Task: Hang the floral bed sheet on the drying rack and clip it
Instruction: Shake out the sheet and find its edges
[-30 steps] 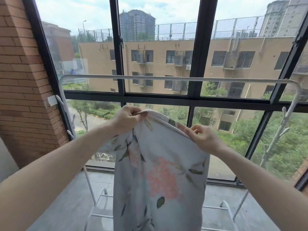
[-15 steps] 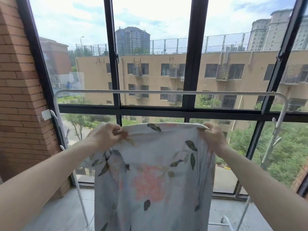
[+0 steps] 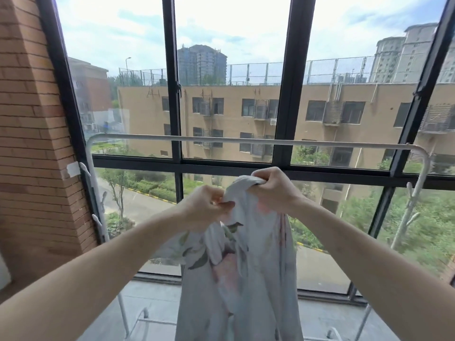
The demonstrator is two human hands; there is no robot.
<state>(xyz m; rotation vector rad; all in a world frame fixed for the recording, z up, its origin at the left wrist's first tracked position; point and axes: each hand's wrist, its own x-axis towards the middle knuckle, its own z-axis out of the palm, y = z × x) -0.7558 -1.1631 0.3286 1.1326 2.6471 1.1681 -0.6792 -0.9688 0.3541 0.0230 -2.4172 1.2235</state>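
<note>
Both hands, left (image 3: 205, 207) and right (image 3: 272, 190), grip the sheet's (image 3: 243, 279) bunched top edge close together, below the rack's top bar (image 3: 246, 141) and short of it. Hanging has not begun, I judge; next the edge must be spread, lifted over the bar, then clipped. Pale fabric, leaves and pink blooms, hangs in limp folds.

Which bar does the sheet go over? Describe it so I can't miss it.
Look at the black-framed window. In front of it stands a white rack; its top rail runs level above both hands. It is thin, pale and round-cornered, unlike the dark window bars.
</note>
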